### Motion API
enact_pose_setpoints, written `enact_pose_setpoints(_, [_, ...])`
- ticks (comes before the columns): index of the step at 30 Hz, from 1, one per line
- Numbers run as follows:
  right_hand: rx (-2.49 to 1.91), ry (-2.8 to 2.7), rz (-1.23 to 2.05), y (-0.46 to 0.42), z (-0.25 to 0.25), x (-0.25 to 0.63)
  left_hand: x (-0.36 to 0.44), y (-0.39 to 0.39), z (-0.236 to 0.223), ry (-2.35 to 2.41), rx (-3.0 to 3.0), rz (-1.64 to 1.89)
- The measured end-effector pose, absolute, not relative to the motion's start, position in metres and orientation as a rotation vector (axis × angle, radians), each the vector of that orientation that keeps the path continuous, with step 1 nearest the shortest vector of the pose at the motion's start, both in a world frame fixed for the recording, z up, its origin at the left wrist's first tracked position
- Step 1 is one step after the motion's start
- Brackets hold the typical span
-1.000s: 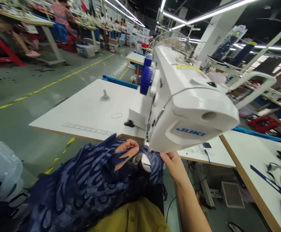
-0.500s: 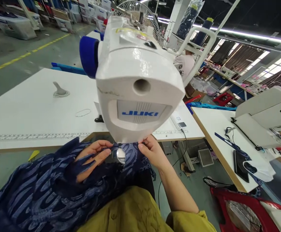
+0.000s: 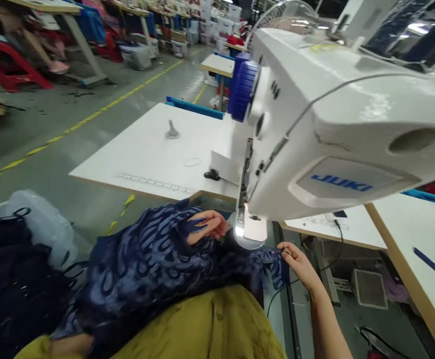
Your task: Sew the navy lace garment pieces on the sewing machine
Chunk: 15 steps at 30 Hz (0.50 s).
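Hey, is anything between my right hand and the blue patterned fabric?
Nothing visible: your right hand pinches the blue patterned fabric directly at its edge. The white sewing machine head is above them in the picture, not between.

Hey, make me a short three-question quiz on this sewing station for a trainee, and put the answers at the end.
1. True or false: the left hand and the right hand both hold patterned blue fabric.
2. What colour is the handwheel on the sewing machine? A) red B) blue C) yellow
3. Which lies nearer the sewing machine: the clear ruler or the black clip?

Key:
1. True
2. B
3. The black clip
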State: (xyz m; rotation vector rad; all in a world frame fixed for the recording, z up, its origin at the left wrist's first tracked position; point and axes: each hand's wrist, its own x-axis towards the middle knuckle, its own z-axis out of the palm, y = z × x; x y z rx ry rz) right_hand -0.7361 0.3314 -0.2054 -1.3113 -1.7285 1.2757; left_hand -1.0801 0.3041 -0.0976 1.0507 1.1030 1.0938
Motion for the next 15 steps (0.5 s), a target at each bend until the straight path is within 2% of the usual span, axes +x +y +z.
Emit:
enact_pose_setpoints(4, [-1.464, -1.922, 1.153, 0.338, -0.255, -0.746, -1.079, 0.303, -0.106, 1.033, 0.985, 1.068])
enact_pose_setpoints(7, [-1.535, -2.02, 1.041, 0.339, -0.26, -0.771, -1.076, 0.3, -0.108, 0.998, 0.973, 1.028])
enact_pose_setpoints(10, [-1.606, -2.069, 0.871, 0.334, -0.234, -0.802, -1.07, 0.302, -0.108, 1.003, 0.954, 0.993])
enact_pose_setpoints(12, [-1.505, -2.146, 0.813, 0.323, -0.201, -0.823, -1.065, 0.303, -0.104, 1.029, 0.945, 0.97])
enact_pose_setpoints(13, [-1.378, -2.212, 0.805, 0.315, -0.182, -0.834, -1.063, 0.303, -0.101, 1.048, 0.947, 0.955])
enact_pose_setpoints(15, [-0.773, -2.421, 0.761, 0.295, -0.14, -0.859, -1.061, 0.295, -0.094, 1.116, 0.968, 0.939])
